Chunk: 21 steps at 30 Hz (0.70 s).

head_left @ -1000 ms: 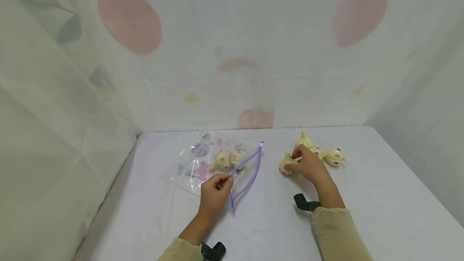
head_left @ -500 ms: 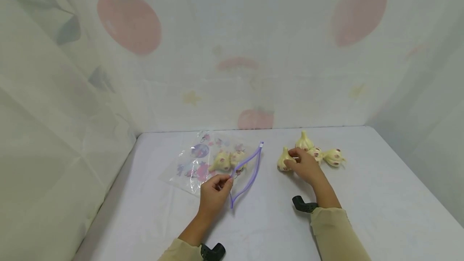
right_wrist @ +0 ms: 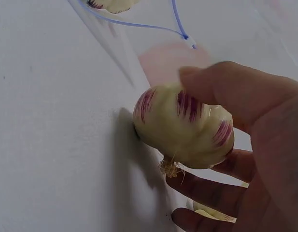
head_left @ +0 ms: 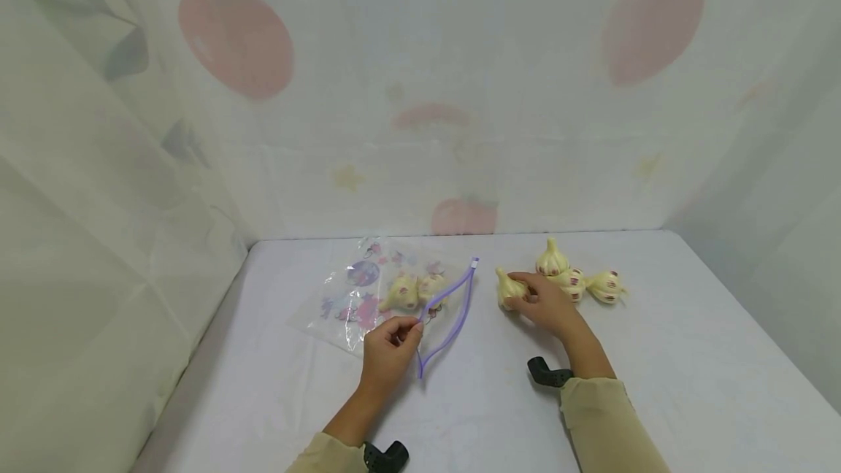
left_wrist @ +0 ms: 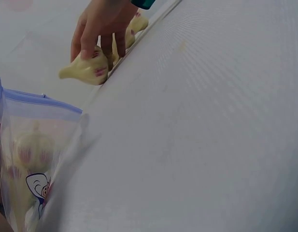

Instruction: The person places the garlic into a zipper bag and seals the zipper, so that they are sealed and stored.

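My right hand (head_left: 547, 304) holds a garlic bulb (head_left: 509, 289) between thumb and fingers, a short way right of the bag's mouth. Purple streaks and a tuft of roots show on this garlic bulb (right_wrist: 182, 125) in the right wrist view. With thumb and fingertips my left hand (head_left: 389, 349) pinches the near rim of a clear zip bag (head_left: 342, 312), whose purple zip edge (head_left: 460, 320) gapes towards the right. Inside the bag lie two garlic bulbs (head_left: 402, 292). In the left wrist view the bag (left_wrist: 62, 121) stands at the left, the held bulb (left_wrist: 88, 67) beyond it.
Behind the right hand sit more garlic bulbs: one upright (head_left: 552, 258), one beside the fingers (head_left: 570, 283) and one lying farther right (head_left: 606, 286). A white cloth covers the table (head_left: 473, 414). A printed curtain (head_left: 420, 166) hangs along the back edge.
My right hand has carried the garlic bulb a little leftward, towards the bag and away from the other bulbs. The left hand and the bag have stayed in place.
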Each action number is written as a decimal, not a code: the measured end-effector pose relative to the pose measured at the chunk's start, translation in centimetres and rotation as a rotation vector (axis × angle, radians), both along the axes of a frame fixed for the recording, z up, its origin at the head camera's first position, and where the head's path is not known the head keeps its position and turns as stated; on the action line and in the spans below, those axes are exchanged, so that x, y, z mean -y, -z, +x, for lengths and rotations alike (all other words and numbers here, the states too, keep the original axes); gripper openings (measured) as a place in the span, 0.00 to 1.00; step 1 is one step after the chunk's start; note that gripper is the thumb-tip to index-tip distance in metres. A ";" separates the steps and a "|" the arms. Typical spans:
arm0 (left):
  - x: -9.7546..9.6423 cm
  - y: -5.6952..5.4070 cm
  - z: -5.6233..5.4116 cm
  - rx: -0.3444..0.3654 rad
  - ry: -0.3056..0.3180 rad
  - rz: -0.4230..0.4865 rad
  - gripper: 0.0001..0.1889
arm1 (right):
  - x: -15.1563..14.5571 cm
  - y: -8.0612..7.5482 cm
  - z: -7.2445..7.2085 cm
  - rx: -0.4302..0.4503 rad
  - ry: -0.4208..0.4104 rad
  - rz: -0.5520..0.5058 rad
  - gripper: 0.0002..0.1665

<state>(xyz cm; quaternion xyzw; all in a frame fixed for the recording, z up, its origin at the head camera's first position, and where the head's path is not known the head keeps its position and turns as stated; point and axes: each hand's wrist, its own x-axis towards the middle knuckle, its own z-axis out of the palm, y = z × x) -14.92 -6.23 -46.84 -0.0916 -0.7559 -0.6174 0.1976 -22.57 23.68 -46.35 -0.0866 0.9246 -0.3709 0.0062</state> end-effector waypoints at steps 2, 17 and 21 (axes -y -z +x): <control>0.0 0.0 0.0 0.003 -0.001 0.003 0.01 | 0.0 0.1 0.0 -0.026 -0.023 0.007 0.36; -0.1 -0.6 0.3 -0.003 -0.006 0.007 0.03 | 0.1 0.6 -0.2 -0.057 -0.066 0.083 0.43; -0.1 -0.9 0.4 -0.005 -0.004 0.001 0.03 | 0.1 0.6 -0.2 -0.035 -0.054 0.043 0.46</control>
